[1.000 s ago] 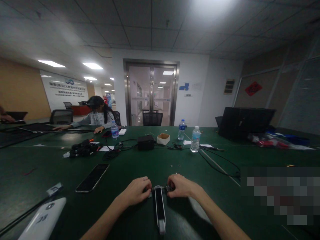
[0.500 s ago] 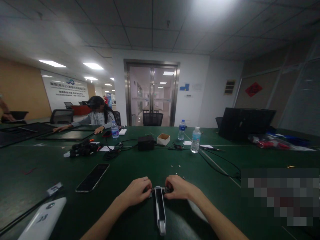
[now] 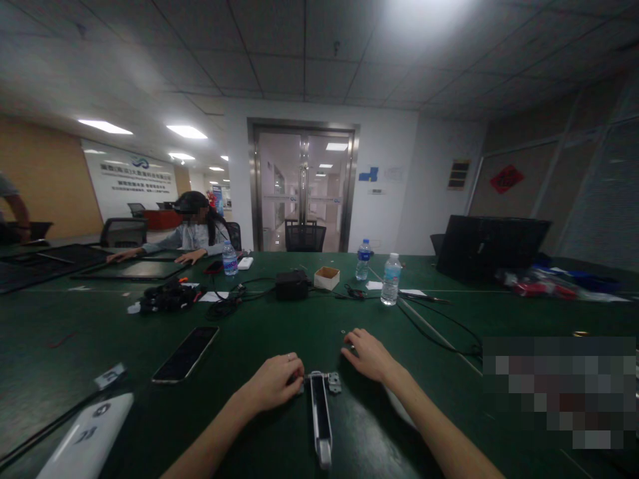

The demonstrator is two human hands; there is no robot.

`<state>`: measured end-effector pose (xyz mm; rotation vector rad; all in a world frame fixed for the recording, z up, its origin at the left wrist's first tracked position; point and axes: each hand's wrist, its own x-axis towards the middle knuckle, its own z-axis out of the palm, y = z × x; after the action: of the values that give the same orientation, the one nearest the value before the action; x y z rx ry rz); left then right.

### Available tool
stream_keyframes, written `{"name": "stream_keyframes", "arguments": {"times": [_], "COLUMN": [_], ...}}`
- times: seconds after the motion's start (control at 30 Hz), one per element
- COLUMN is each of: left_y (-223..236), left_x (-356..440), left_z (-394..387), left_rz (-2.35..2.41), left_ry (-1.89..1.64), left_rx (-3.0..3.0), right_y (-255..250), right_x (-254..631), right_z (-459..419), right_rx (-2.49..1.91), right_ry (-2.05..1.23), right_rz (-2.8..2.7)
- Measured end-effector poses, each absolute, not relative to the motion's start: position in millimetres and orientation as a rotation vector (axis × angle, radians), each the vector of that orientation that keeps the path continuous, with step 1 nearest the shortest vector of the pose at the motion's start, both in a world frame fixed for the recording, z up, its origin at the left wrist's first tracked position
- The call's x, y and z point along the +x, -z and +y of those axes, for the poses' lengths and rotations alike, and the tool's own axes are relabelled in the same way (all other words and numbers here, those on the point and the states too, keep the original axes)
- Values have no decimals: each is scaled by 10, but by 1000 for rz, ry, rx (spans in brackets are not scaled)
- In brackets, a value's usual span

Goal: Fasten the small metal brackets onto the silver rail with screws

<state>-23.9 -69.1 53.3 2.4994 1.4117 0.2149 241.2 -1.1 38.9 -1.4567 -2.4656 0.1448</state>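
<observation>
Nearby, white case [image 3: 84, 436] marked "39"; left hand [image 3: 273, 382] on bar [image 3: 320, 416]

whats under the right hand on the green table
Fingertips of the right hand cover a spot on the green table; small loose washers lie nearby; anything beneath is hidden.

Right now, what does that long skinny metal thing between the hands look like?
The long metal bar lies flat on the green table, pointing away from the person. It looks silvery along its edges with a dark strip down the middle and a rounded near end. At its far end sits a small grey bracket. The left hand touches that far end; the right hand rests apart.
</observation>
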Motion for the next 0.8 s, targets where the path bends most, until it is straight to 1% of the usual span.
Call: {"name": "stream_keyframes", "arguments": {"times": [0.13, 0.4, 0.53, 0.8], "left_y": [-528, -482, -487, -458], "left_x": [-243, -251, -251, -258], "left_z": [-699, -676, -682, -662], "left_rz": [1401, 1395, 1398, 1397], "left_ry": [-222, -250, -249, -248], "left_rx": [2487, 2497, 2497, 2514], "right_y": [-229, 9, 15, -138], "right_x": [2576, 2741, 2755, 2693], "right_z": [173, 377, 409, 369], "right_rx": [-1591, -1755, -1794, -1647], "right_ry": [42, 30, -2, 38], "right_rz": [-2362, -2292, -2301, -2383]}}
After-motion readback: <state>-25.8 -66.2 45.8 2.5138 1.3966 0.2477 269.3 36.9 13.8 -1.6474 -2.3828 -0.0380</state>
